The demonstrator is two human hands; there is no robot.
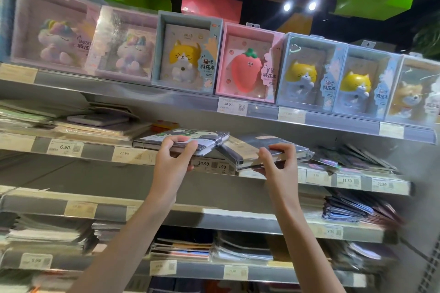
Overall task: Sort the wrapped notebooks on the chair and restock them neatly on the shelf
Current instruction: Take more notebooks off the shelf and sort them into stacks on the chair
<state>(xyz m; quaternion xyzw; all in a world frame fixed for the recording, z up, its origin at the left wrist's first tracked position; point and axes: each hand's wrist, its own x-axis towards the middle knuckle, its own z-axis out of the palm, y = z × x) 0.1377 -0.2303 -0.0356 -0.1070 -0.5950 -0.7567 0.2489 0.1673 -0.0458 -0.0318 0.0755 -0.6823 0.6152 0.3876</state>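
Pinching wrapped notebooks at the shelf edge (133, 154), the left hand (172, 158) grips a green-patterned notebook (188, 137) and the right hand (277, 162) a dark notebook (269, 147), above price tags reading 34.90 (203, 163) and 27.90 (124, 153).

This is a shop, a stationery or gift store by its stock. Metal shelves (119, 173) run in tiers, each front edge fitted with a strip of printed price tags, such as one reading 58.00 (232, 105) with a square scan code. Directly above that tag stands a row of boxed goods facing outward, among them a pink strawberry box (247, 64) and a cat box (187, 52) beside it. Below the tag, flat stacks of wrapped notebooks (181, 141) fill the lower shelves. High above the boxes, ceiling spotlights (300, 6) shine among coloured panels.
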